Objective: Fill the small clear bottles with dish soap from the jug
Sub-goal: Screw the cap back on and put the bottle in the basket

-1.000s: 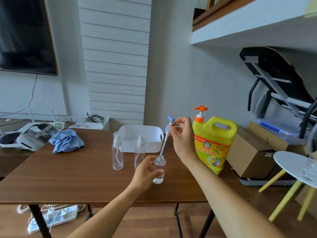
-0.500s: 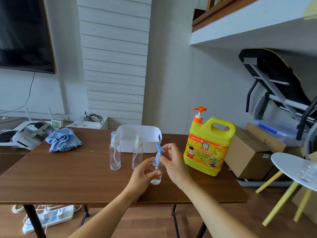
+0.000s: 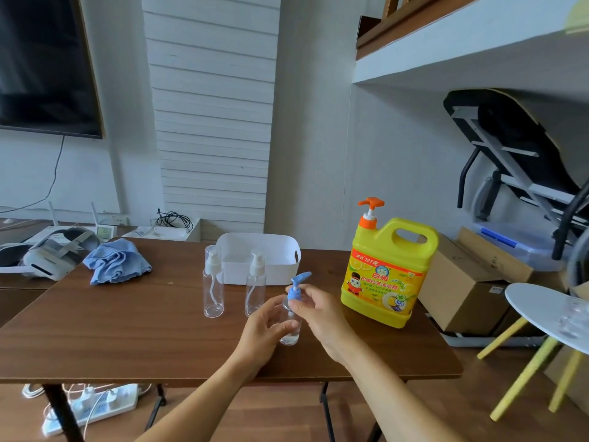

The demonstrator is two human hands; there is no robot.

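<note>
- Small clear plastic bottle (image 3: 291,331): upright on the table's near middle, base on the wood, a shallow layer of clear liquid at the bottom.
- Blue plastic pump top (image 3: 296,290): seated on that bottle's neck, spout pointing up and to the right.
- Left hand (image 3: 264,330): fingers curled round the bottle's body, holding it steady.
- Right hand (image 3: 318,311): thumb and fingertips pinching the blue collar.
- Two taller clear bottles with white pump tops (image 3: 213,288) (image 3: 255,288): upright, empty, just behind and to the left.
- Yellow handled dish-soap jug with orange pump (image 3: 385,272): standing to the right, apart from the hands.
- Brown wooden table (image 3: 127,330): also carries a white plastic basket (image 3: 258,250), a crumpled blue cloth (image 3: 114,261) and a white headset (image 3: 54,256).
- Room: dark wall screen (image 3: 41,65), cardboard box (image 3: 462,291), white power strip (image 3: 92,406) on the floor.
- Change: a second ago the right hand held the pump raised, its tube only partly in the neck; now it sits fully down.
</note>
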